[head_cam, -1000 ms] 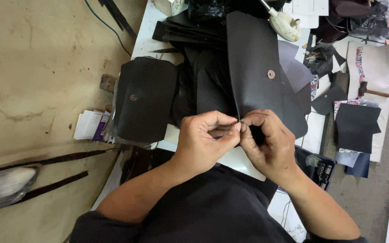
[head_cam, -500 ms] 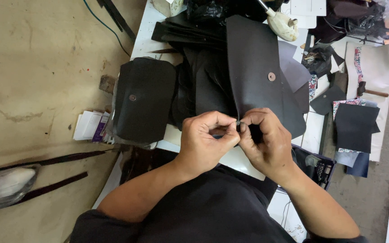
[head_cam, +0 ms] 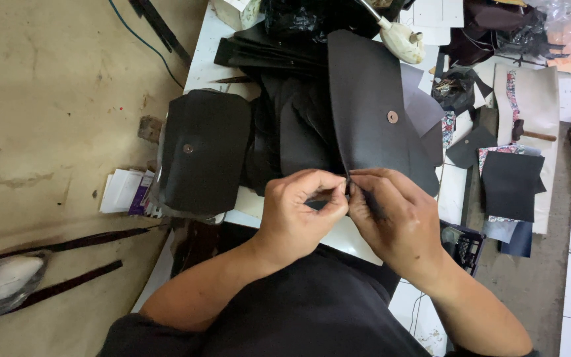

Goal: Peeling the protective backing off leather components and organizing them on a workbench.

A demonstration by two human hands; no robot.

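A dark leather flap piece (head_cam: 371, 112) with a round metal snap (head_cam: 392, 117) stands up from the white work table (head_cam: 203, 63). My left hand (head_cam: 299, 208) and my right hand (head_cam: 394, 215) meet at its near edge, fingertips pinching the edge together between them. A second dark leather piece (head_cam: 206, 149) with its own snap (head_cam: 188, 149) lies flat to the left of my left hand. More dark leather pieces (head_cam: 285, 125) are stacked behind my hands.
A white-handled tool (head_cam: 401, 38) lies at the back of the table. Small boxes and cards (head_cam: 125, 192) sit at the table's left edge. Fabric and leather scraps (head_cam: 510, 182) cover the tiled floor on the right. Dark strips (head_cam: 67, 243) lie on the left floor.
Both hands stay pinched on the flap's near edge. The flap has shifted only slightly; nothing else moved.
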